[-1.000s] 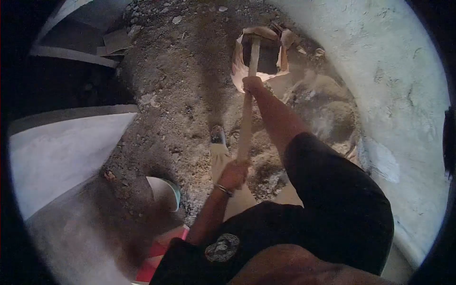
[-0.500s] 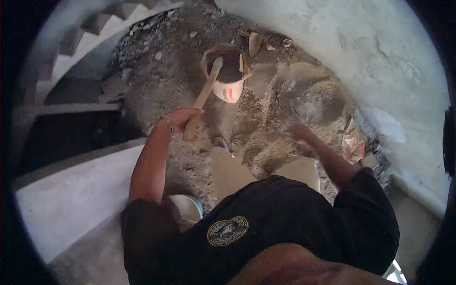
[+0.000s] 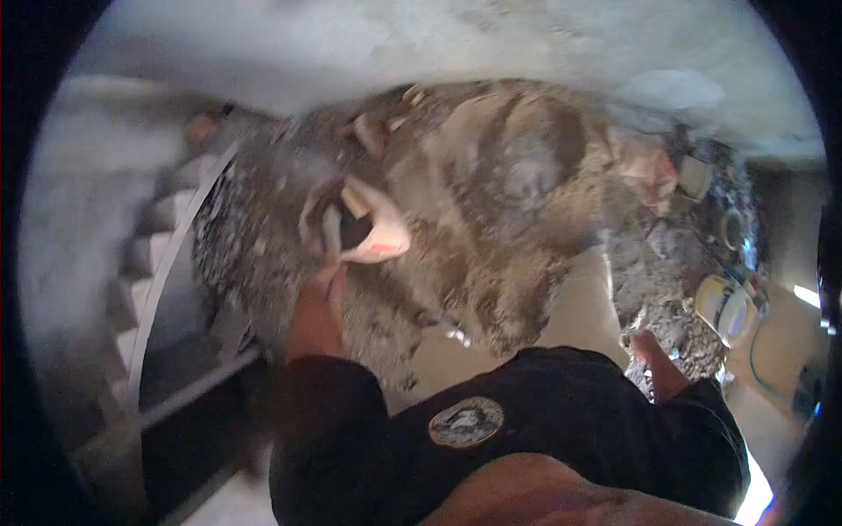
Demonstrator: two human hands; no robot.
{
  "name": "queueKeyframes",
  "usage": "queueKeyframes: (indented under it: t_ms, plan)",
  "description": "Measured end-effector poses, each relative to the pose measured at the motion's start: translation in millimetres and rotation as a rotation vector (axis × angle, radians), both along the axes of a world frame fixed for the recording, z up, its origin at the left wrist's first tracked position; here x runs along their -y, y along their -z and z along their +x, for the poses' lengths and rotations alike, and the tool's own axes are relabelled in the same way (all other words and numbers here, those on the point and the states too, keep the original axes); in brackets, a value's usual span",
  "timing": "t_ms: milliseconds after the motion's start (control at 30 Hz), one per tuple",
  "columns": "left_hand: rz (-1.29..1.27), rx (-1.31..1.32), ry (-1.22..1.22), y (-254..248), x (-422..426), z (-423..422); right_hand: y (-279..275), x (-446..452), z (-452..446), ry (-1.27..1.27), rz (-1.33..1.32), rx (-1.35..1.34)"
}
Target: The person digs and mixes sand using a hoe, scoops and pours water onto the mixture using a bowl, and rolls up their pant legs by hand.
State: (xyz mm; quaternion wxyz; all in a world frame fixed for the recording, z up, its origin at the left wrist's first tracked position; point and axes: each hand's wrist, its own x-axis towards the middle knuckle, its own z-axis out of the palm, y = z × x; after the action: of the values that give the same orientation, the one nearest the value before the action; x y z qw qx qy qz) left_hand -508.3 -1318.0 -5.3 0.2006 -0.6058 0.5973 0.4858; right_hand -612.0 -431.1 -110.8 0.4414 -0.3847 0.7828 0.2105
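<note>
Left hand: the left hand (image 3: 331, 276) is at the near-left edge of the paper sack, and through the blur it appears closed around the near end of a wooden handle (image 3: 331, 230).
Handle: pale, its far part over the left side of the sack's mouth; how deep it reaches cannot be told.
Right hand: the right hand (image 3: 645, 344) is well apart from the sack, at the near right beside the person's leg; whether it is open or closed cannot be told.
Sack: the paper sack (image 3: 386, 232) sits left of centre on the dirt floor, mouth open, dark inside, with red print on its near side and a tan strip at its far rim.
Ground: a mound of loose sandy material (image 3: 535, 167) lies to the right of the sack, toward the far wall (image 3: 438, 39).
Right side: a crumpled paper bag (image 3: 647, 171) with reddish marks lies at the far right, next to a small block (image 3: 695, 178); nearer is a yellow-and-white bucket (image 3: 726, 311).
Left side: stair steps (image 3: 149, 254) with a pale edge.
Clothing: black shirt (image 3: 544, 412) with a round emblem (image 3: 467, 422), light trousers (image 3: 583, 302).
</note>
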Motion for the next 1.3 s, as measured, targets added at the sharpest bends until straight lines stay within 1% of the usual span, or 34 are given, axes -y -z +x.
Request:
queueKeyframes:
  t_ms: [33, 67, 100, 133, 200, 233, 267, 300, 333, 400, 467, 533, 567, 633, 700, 833, 900, 933, 967, 1000, 1033, 1067, 1100, 1133, 1167, 1200, 1233, 1267, 1300]
  plan:
    - [-0.057, 0.044, -0.004, -30.3, -13.8, -0.3, -22.1, 0.9, 5.1, -0.011, -0.053, 0.137]
    - [0.174, 0.117, 0.164, 8.8, 18.0, 4.9, -47.4, 5.2, 8.6, -0.016, -0.099, 0.28]
    - [0.222, 0.071, 0.379, -24.6, 6.1, -13.4, -57.6, -5.3, 18.7, 0.374, -0.087, 0.383]
    - [0.225, 0.067, 0.378, -20.9, 12.4, -11.8, -71.0, -11.6, 27.3, 0.774, -0.105, 0.446]
    - [0.316, 0.118, 0.084, -8.4, 29.1, 9.8, -97.4, -20.0, 30.5, 1.633, 0.07, 0.323]
    - [0.313, 0.129, 0.062, -11.3, 35.4, 18.0, -121.9, -16.3, 26.2, 1.306, -0.239, 0.337]
    - [0.334, 0.088, 0.117, -18.3, 44.4, 15.6, -120.9, -21.8, 23.8, 1.291, -0.241, 0.356]
    - [0.356, 0.055, 0.174, -27.7, 48.6, 20.9, -107.3, -52.1, 32.0, 1.308, -0.206, 0.339]
    - [0.349, 0.067, 0.17, -44.9, 45.8, 18.2, -98.1, -71.2, 38.8, 1.335, -0.172, 0.313]
    - [0.294, 0.186, 0.218, -92.2, 43.5, -5.9, -121.1, -57.2, 35.3, 1.238, -0.228, 0.315]
    - [0.269, 0.239, 0.245, -115.4, 49.5, -18.6, -91.7, -81.5, 51.9, 1.662, 0.008, 0.234]
    - [0.254, 0.295, 0.274, -143.3, 46.3, -31.1, -87.9, -87.5, 67.2, 1.875, 0.142, 0.206]
    - [0.239, 0.293, 0.292, -162.0, 41.2, -38.2, -98.4, -88.9, 72.7, 1.773, 0.053, 0.261]
    - [0.199, 0.285, 0.323, -184.7, 53.4, -58.2, -124.1, -78.5, 73.3, 1.812, 0.088, 0.264]
    - [0.204, 0.4, 0.351, -195.2, 85.5, -68.9, -128.4, -80.5, 82.6, 1.839, 0.132, 0.257]
    - [0.216, 0.505, 0.352, -273.1, 65.9, -144.6, -110.3, -125.2, 131.0, 1.761, 0.072, 0.33]
    - [0.09, 0.651, 0.441, -298.1, 48.4, -182.7, -98.4, -143.4, 152.5, 1.668, 0.058, 0.358]
    - [0.081, 0.672, 0.448, -309.5, 32.9, -203.0, -89.1, -150.7, 161.7, 1.592, 0.026, 0.365]
    - [0.104, 0.666, 0.524, -318.0, 12.8, -222.9, -79.0, -160.6, 166.4, 1.52, 0.007, 0.371]
    - [0.126, 0.653, 0.604, -322.7, -4.7, -243.7, -67.1, -168.4, 170.5, 1.406, -0.039, 0.367]
    - [0.113, 0.688, 0.639, -316.0, -8.3, -259.7, -52.0, -177.3, 174.7, 1.249, -0.124, 0.358]
    - [0.113, 0.695, 0.664, -311.6, -22.5, -277.4, -29.8, -186.4, 178.9, 1.068, -0.215, 0.326]
    - [0.077, 0.698, 0.68, -306.1, -40.2, -296.4, -2.3, -194.0, 178.9, 0.812, -0.323, 0.252]
    - [0.047, 0.701, 0.7, -295.8, -58.0, -314.6, 28.8, -199.8, 172.5, 0.541, -0.419, 0.135]
    - [0.062, 0.712, 0.738, -283.1, -74.7, -332.6, 55.7, -200.4, 160.4, 0.333, -0.488, 0.002]
    - [0.104, 0.679, 0.762, -269.0, -91.5, -350.2, 80.1, -195.7, 143.8, 0.199, -0.552, -0.152]
    - [0.149, 0.645, 0.78, -252.5, -105.6, -365.3, 96.2, -177.4, 115.1, 0.416, -0.442, -0.096]
    - [0.168, 0.648, 0.809, -233.4, -121.9, -379.0, 96.1, -159.0, 82.8, 0.796, -0.56, 0.008]
    - [0.164, 0.582, 0.826, -212.8, -141.1, -390.6, 100.1, -137.9, 48.6, 0.786, -0.51, -0.004]
